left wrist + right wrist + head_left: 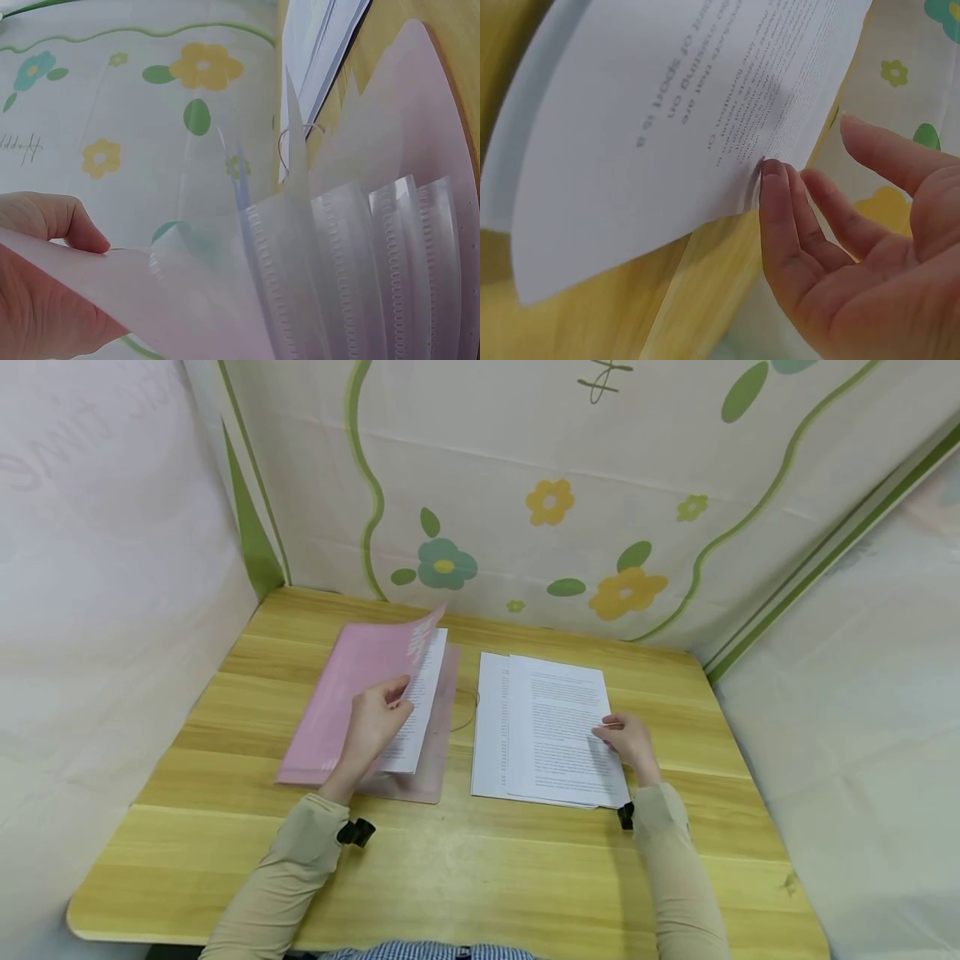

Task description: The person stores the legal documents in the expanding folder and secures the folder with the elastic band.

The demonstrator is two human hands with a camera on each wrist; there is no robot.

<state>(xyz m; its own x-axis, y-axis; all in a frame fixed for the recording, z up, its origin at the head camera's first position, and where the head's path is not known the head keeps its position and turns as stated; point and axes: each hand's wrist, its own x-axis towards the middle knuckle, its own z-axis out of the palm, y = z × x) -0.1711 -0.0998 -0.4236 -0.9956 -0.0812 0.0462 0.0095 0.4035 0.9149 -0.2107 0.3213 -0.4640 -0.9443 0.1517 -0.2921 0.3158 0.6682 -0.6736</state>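
Note:
A pink clear-pocket folder lies on the left of the table, its cover partly raised. My left hand pinches the cover's free edge between thumb and fingers. In the left wrist view, several transparent pockets fan out beneath the cover, and white printed sheets show inside the folder. To the right, a stack of printed paper sheets lies flat, the top one shifted a little to the right. My right hand is at its right edge. The right wrist view shows fingertips touching the paper's edge, with the thumb apart.
The wooden table has its front edge near my body. A thin cord loop lies between folder and papers. White fabric walls with printed flowers stand at the back and both sides.

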